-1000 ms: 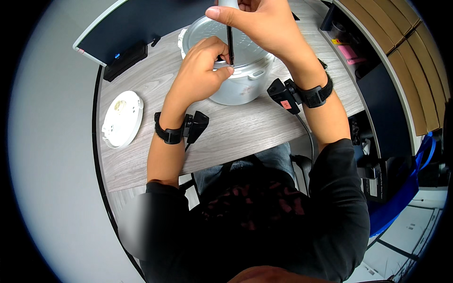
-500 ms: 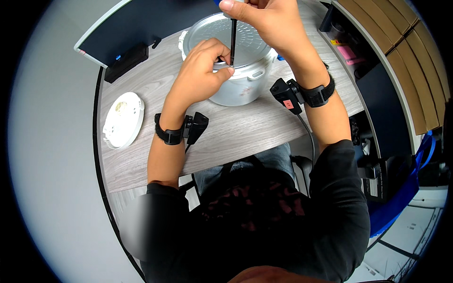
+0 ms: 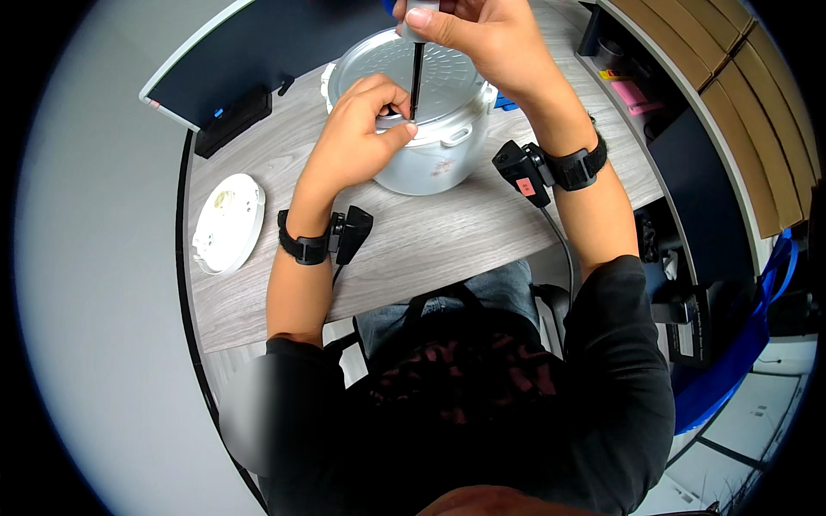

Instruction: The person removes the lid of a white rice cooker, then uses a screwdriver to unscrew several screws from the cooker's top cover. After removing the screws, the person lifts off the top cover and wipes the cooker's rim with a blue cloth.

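A round, pot-like appliance body (image 3: 430,168) with pale, translucent sides stands on the desk, its ridged silvery metal disc (image 3: 434,69) facing up. Upright over its near rim is a screwdriver (image 3: 417,82) with a dark shaft. My right hand (image 3: 490,39) grips the screwdriver's grey and blue handle, partly cut off by the top edge. Bent around the near left rim, my left hand (image 3: 357,133) has thumb and fingers closed by the screwdriver's tip. Whatever is between those fingers is too small or hidden to tell.
A white round cover (image 3: 232,224) lies at the desk's left. Behind it are a black box (image 3: 234,119) and a dark panel (image 3: 288,43). Something blue (image 3: 506,102) sits right of the appliance. Shelving with cardboard boxes (image 3: 748,146) and a blue bag (image 3: 731,378) flank the right.
The screwdriver and right hand have shifted slightly left and down in the picture, and more of the handle shows. The left hand keeps its place at the rim.
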Motion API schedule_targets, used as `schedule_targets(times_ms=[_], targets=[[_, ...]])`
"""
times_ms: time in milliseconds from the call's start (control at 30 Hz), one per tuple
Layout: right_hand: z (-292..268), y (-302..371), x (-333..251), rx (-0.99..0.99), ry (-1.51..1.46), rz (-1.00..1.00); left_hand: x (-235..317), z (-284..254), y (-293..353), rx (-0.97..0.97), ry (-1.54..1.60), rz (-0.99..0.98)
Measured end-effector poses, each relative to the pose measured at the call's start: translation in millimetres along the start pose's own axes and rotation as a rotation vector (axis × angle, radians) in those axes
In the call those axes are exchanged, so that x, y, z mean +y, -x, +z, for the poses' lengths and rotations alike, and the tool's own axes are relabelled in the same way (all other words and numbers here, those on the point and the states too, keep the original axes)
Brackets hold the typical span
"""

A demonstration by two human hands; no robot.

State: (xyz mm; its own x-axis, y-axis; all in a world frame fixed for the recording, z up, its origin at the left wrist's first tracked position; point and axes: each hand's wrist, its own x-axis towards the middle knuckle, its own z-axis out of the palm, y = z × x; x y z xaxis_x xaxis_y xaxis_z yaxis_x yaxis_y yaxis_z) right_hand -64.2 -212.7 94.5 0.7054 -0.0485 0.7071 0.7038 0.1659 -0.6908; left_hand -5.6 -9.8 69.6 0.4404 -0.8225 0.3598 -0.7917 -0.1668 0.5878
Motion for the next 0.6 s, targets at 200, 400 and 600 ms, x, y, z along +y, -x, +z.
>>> schedule_targets(times_ms=[200,400,600], targets=[[3.8,1.1,-4.5,-0.062,0.017,-0.010,-4.6,2.6,4.8,0.002,-0.023,0.079],[4.0,-0.2,-3.3,0.062,0.020,-0.022,-1.0,1.7,5.3,0.044,0.042,0.062],[-3.6,0.6,-22.1,0.187,-0.009,-0.036,14.4,6.2,5.9,0.240,-0.097,0.142]])
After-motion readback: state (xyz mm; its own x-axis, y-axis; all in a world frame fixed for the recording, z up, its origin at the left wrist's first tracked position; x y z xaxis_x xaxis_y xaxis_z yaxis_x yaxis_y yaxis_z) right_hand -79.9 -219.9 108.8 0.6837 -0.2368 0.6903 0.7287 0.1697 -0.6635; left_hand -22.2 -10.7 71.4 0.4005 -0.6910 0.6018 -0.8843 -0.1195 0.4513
